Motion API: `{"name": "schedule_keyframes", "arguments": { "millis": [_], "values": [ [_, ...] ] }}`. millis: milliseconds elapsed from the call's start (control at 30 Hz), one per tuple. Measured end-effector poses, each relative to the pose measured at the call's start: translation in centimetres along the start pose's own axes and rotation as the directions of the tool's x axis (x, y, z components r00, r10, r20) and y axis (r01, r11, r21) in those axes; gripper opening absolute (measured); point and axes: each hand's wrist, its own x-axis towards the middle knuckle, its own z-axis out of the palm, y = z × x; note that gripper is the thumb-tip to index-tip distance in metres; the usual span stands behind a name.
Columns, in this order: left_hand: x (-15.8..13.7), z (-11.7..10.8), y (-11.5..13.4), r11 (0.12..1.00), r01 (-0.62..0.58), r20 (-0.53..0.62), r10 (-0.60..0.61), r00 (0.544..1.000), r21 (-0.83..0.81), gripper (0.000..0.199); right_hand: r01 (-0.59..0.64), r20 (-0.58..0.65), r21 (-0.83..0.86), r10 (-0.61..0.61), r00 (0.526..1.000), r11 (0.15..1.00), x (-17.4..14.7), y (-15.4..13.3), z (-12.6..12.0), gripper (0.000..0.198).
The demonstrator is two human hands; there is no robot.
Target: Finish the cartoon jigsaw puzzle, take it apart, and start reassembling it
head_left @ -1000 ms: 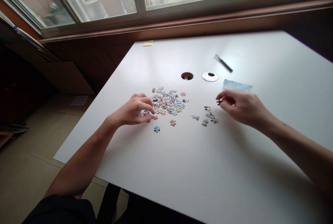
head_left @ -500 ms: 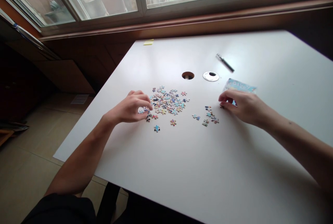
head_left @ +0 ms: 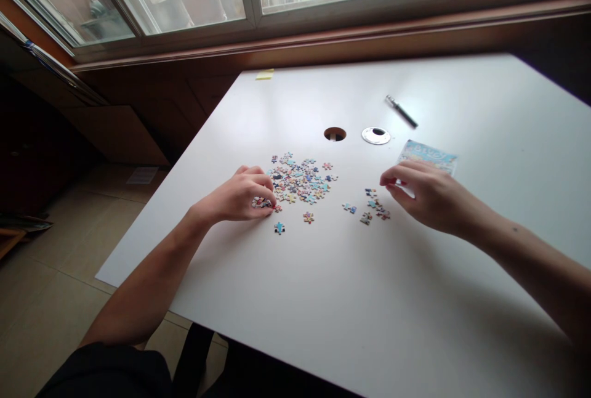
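Note:
A loose pile of small multicoloured puzzle pieces (head_left: pixel 302 181) lies on the white table. My left hand (head_left: pixel 242 194) is at the pile's left edge, thumb and forefinger closed on a puzzle piece (head_left: pixel 277 207) with red on it; more pieces show through the curl of the fingers. Nearer to me lie a light-blue piece (head_left: pixel 279 228) and a pinkish-yellow piece (head_left: pixel 308 217). My right hand (head_left: pixel 420 191) hovers beside a smaller group of pieces (head_left: pixel 372 204), its fingertips pinched together. Whatever they may hold is too small to make out.
A blue printed packet (head_left: pixel 429 154) lies partly behind my right hand. Farther back are a cable hole (head_left: pixel 335 134), its round metal cover (head_left: pixel 375 135) and a black pen (head_left: pixel 401 111). A yellow sticky note (head_left: pixel 265 74) is at the far edge, below the window.
My right hand has shifted left toward the small group, and the dark piece under its fingertips no longer shows. My left hand has moved slightly right, its fingertips closing at the pile's edge.

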Motion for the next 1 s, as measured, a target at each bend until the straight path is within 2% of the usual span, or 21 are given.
{"name": "schedule_keyframes", "arguments": {
  "millis": [200, 400, 567, 633, 833, 1000],
  "values": [
    [0.1, 0.2, 0.2, 1.0, 0.012, 0.027, -0.012, 1.0, -0.015, 0.007, 0.027, 0.04, -0.008, -0.027, 0.999, 1.0, -0.1, -0.1, 0.1, 0.014],
    [-0.5, -1.4, -0.1, 0.997, 0.034, 0.026, -0.033, 0.999, -0.066, 0.005, 0.013, 0.051, 0.007, -0.013, 0.999, 1.0, -0.1, -0.3, 0.1, 0.014],
    [-0.9, -2.2, 0.8, 0.991, -0.033, 0.171, 0.054, 0.984, -0.128, 0.007, -0.004, 0.066, 0.027, 0.002, 0.998, 1.0, -0.1, -0.4, 0.3, 0.013],
    [-1.2, -2.5, 0.7, 0.989, -0.046, 0.19, 0.072, 0.979, -0.138, 0.006, -0.02, 0.065, 0.036, 0.017, 0.998, 0.999, -0.1, -0.4, 0.4, 0.013],
    [-1.5, -3.0, -0.9, 0.998, 0.01, 0.05, -0.007, 0.999, -0.068, 0.01, -0.021, 0.072, 0.004, 0.021, 0.997, 1.0, 0.0, -0.4, 0.6, 0.012],
    [-1.0, -1.8, -1.3, 0.998, 0.009, 0.062, -0.005, 0.998, -0.068, 0.009, -0.007, 0.094, 0.008, 0.007, 0.996, 1.0, -0.1, -0.5, 0.7, 0.01]
  ]
}}
